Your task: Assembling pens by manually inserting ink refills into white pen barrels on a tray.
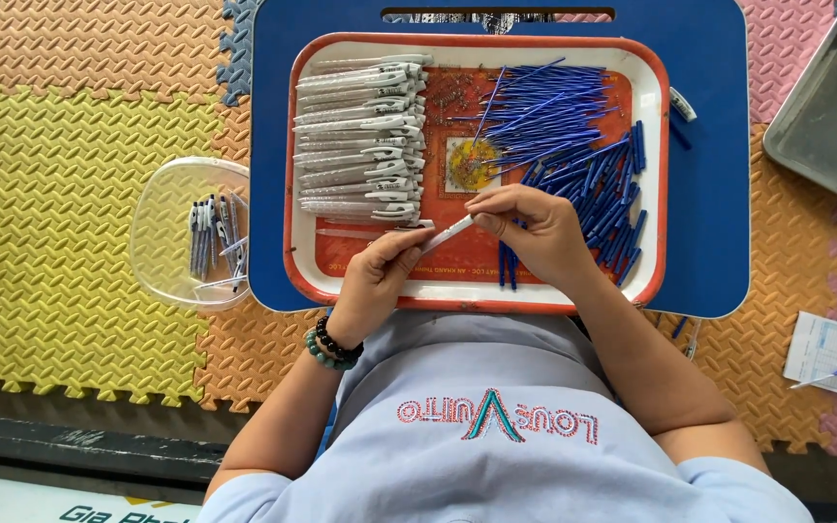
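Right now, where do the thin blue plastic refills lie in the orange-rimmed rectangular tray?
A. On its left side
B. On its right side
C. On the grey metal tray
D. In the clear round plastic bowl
B: the thin blue plastic refills are piled on the right side of the orange-rimmed rectangular tray, opposite the white pen barrels.

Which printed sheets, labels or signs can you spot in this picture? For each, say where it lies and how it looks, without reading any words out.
Paper form: right edge, on the foam mat; white rectangle with blue print, a blue pen on it.
Tray picture: middle of the orange tray; small yellow square design.
Tray lettering: along the tray's near rim; pale line on orange.
Sign strip: bottom left corner; white with dark and yellow marks.
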